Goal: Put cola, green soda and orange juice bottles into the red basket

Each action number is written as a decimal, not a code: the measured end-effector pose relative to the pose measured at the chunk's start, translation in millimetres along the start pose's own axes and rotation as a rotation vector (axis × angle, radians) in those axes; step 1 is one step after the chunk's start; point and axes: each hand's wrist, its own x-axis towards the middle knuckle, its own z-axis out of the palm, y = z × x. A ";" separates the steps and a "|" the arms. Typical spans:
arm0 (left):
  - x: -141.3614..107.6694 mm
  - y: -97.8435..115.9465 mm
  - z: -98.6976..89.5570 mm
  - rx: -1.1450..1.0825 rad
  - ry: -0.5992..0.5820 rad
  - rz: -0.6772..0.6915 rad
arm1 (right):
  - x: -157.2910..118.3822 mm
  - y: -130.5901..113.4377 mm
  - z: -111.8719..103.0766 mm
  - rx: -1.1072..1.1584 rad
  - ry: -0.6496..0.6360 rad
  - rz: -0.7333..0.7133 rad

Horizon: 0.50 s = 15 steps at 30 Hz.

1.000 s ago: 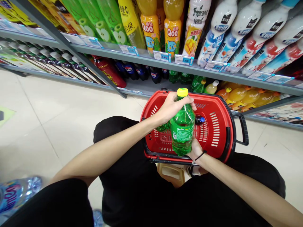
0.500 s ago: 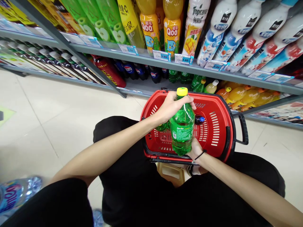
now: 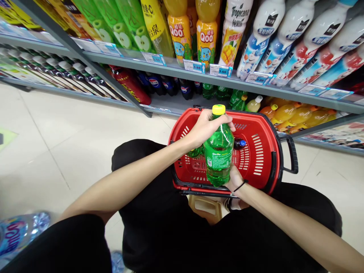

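A: Which way does your green bottle [image 3: 217,146] point?
B: Its yellow cap [image 3: 218,109] is at the end toward the shelf [image 3: 167,71], and its base is at the end toward your lap. The long axis runs away from you, close to straight up and down in the head view, the base just slightly right of the cap. You have it over the open red basket [image 3: 265,151].
A: How does it look to you?
B: You see shiny, see-through green plastic and a green label [image 3: 222,159] with white print reading "Sprite". The label faces you, with a small pale code patch on its left part.
A: And your fingers?
B: Your left hand [image 3: 207,127] is closed around the neck, just below the cap, its fingertips showing at the right side. Your right hand [image 3: 235,178] touches the base from the lower right; its fingers are hidden behind the plastic, so you cannot tell how far they are open.
A: What else is in your basket?
B: You have a dark bottle [image 3: 239,143] with a blue cap to the right, and more green plastic [image 3: 195,152] partly hidden on the left.
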 end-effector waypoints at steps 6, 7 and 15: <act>0.2 -0.9 -0.2 -0.005 -0.003 0.009 | 0.2 0.0 0.8 0.003 0.013 -0.027; 0.1 -0.8 0.0 -0.006 -0.002 0.007 | 0.0 0.1 1.0 0.003 0.017 -0.024; 0.0 -0.9 -0.4 -0.009 0.000 0.007 | -0.2 -0.8 1.7 0.035 -0.010 0.001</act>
